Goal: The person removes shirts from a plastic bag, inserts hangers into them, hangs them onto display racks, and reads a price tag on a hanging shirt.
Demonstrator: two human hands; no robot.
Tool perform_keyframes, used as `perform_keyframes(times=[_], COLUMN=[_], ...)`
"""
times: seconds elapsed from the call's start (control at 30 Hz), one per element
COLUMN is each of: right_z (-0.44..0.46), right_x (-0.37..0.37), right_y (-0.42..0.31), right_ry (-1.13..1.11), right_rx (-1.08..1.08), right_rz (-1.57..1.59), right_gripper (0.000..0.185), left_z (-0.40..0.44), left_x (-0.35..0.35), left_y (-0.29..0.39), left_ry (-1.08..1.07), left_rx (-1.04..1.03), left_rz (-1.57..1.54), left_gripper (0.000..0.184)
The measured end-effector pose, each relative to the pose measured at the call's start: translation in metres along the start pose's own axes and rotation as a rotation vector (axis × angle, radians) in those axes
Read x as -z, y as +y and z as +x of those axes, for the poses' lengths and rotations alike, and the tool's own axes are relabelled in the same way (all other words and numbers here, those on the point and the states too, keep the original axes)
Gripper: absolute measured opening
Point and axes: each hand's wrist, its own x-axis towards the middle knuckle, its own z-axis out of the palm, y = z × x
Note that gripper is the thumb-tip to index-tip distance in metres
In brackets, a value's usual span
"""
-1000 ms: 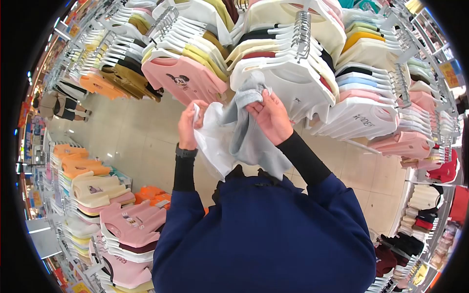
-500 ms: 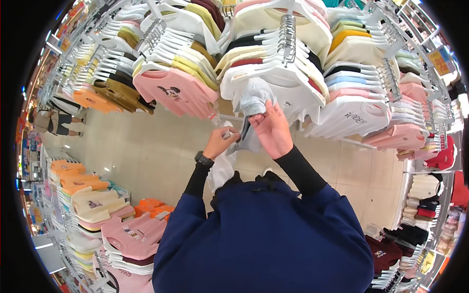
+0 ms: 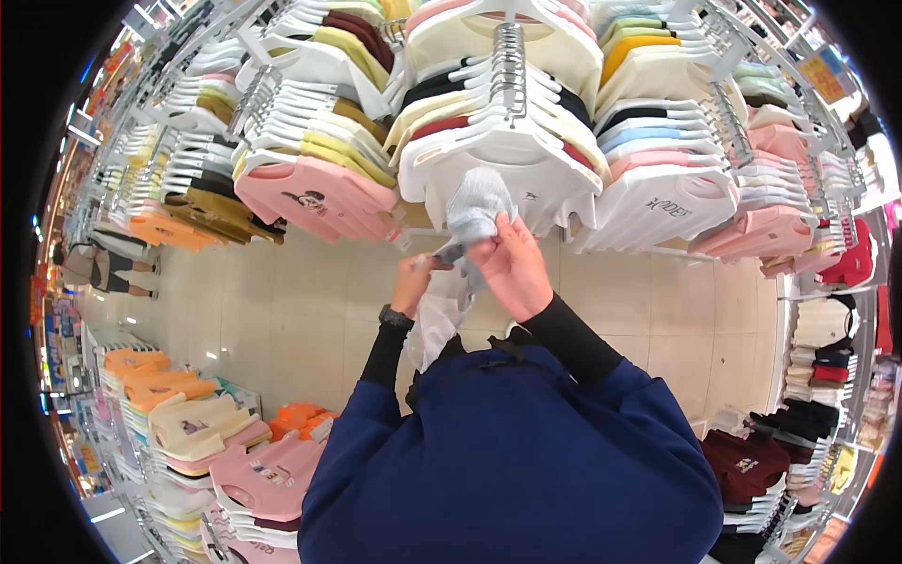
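A light grey cloth [image 3: 479, 204], bunched at its top, hangs in front of my body. My right hand [image 3: 512, 266] grips it just below the bunched part, palm facing up. Lower and to the left, my left hand [image 3: 416, 279] has its fingers closed on a darker grey part of the same cloth. A thin white sheet or bag [image 3: 435, 324] hangs below my left hand, and its upper end is hidden. Just beyond the grey cloth is a white shirt [image 3: 554, 179] on the rack.
Racks of hung shirts stand ahead, with a pink shirt [image 3: 310, 197] at the front left. More folded or hung clothes, including orange packs [image 3: 299, 419], are at the lower left. A person [image 3: 108, 270] stands far left. Tiled floor [image 3: 310, 310] lies between the racks.
My left hand has left the white sheet's upper edge and moved right and down onto the grey cloth. The cloth's bunched top sits lower. The racks have shifted left in view.
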Motion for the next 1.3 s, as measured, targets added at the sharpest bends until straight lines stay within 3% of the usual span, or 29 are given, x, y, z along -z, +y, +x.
perform_keyframes(times=[0.13,0.23,0.27,0.37,0.47,0.57,0.7,0.77,0.8,0.83,0.87,0.9,0.97,1.1,1.2,1.3], right_z=[-0.025,-0.042,-0.047,-0.063,-0.079,-0.093,-0.093,-0.085,-0.081,-0.073,-0.057,-0.040,0.001,0.079,0.117,0.136], right_x=[0.008,0.033,0.037,0.053,0.065,0.077,0.117,0.143,0.157,0.166,0.172,0.177,0.157,0.092,0.108,0.131], right_y=[-0.003,-0.007,-0.009,-0.007,-0.002,0.005,0.019,0.023,0.028,0.026,0.019,0.011,-0.019,-0.076,-0.084,-0.091], right_ry=[0.075,0.034,0.071,0.109,0.100,0.139,0.232,0.230,0.237,0.186,0.129,0.067,0.161,0.332,0.283,0.194], right_rx=[-0.044,-0.074,-0.088,-0.161,-0.259,-0.353,-0.486,-0.560,-0.469,-0.352,-0.225,-0.087,0.472,0.992,0.782,0.799], right_rz=[-0.120,-0.162,-0.188,-0.237,-0.383,-0.482,-0.626,-0.789,-0.843,-1.099,-1.351,-1.597,-2.019,-2.083,-2.140,-2.198], right_gripper=[0.025,0.025,0.024,0.022,0.020,0.021,0.021,0.021,0.021,0.020,0.019,0.018,0.022,0.039,0.040,0.037], left_z=[0.014,0.030,0.032,0.033,0.051,0.069,0.040,0.029,0.020,0.015,0.016,0.012,-0.009,-0.017,-0.018,-0.024], left_x=[0.014,0.024,0.027,0.017,0.021,0.036,0.031,0.033,0.029,0.026,0.026,0.026,0.013,0.010,0.013,0.020], left_y=[-0.005,-0.021,-0.017,0.001,-0.013,-0.022,0.034,0.048,0.059,0.066,0.066,0.067,0.084,0.081,0.081,0.082], left_ry=[0.153,0.308,0.369,0.522,0.686,0.723,0.567,0.414,0.339,0.264,0.214,0.187,0.129,0.183,0.253,0.298], left_rx=[0.038,-0.272,-0.229,-0.351,-0.465,-0.359,-0.199,-0.204,-0.226,-0.247,-0.523,-0.531,-0.533,-0.585,-0.575,-0.586], left_rz=[-0.059,0.121,0.268,0.633,0.462,-0.183,-0.301,-0.137,-0.003,0.130,0.430,0.626,1.018,1.233,1.229,1.085], left_gripper=[0.028,0.022,0.020,0.020,0.017,0.016,0.014,0.012,0.013,0.014,0.020,0.022,0.027,0.023,0.016,0.013])
